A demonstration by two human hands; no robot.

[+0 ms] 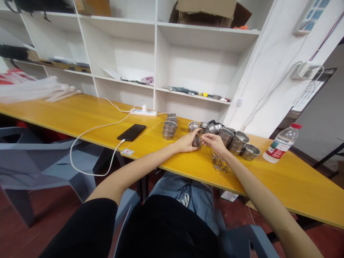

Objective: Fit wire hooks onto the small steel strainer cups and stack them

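My left hand (186, 142) is closed around a small perforated metal strainer basket (197, 141), tilted so that its opening faces right. Close to that opening, my right hand (215, 142) has its thumb and fingertips pinched together. Whatever those fingertips hold is too small to make out. A tangle of thin metal wire loops (220, 163) lies on the table beneath my right wrist. Beyond my hands, several more strainer baskets (237, 143) stand stacked and grouped, some tipped over. Another stack of baskets (169, 129) stands to the left of my left hand.
The yellow table (268, 182) runs along white shelving. A black phone (131, 132) with a white charging cable lies left, near a power strip (143, 113). A plastic bottle (282, 143) stands at the right. A grey-blue chair (51, 157) is at the left.
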